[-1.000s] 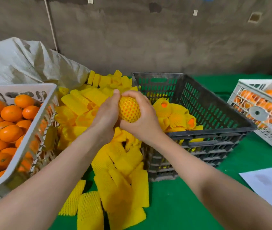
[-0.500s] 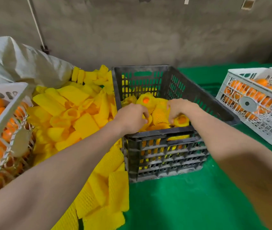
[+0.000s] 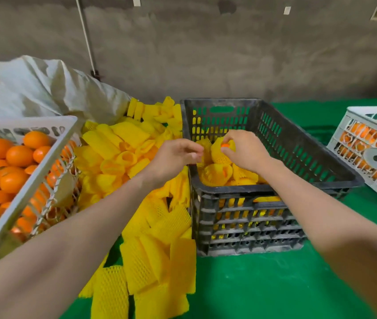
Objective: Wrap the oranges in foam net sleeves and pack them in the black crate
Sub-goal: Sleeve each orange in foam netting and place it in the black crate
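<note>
**Left grip out of crate, right on fruit**

Nearest, on green-covered table [image 3: 251, 291]: flattened yellow foam net sleeves [image 3: 150, 261], meshy. At black crate [image 3: 263, 188] rim: left grip [image 3: 173, 157] now raised out, fingers loosely curled, empty. Right grip [image 3: 245, 150] still pinching netted orange [image 3: 219, 156] inside, atop other wrapped fruit. Left: white basket [image 3: 33, 122] of bare oranges [image 3: 19, 155]. Behind: rough grey concrete wall [image 3: 228, 54].

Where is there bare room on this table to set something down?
The green table cloth is bare in front of the black slatted plastic crate, and in the strip between it and the white plastic crate at right. Between the black crate and the white basket of oranges, yellow foam net sleeves crowd everything.
</note>
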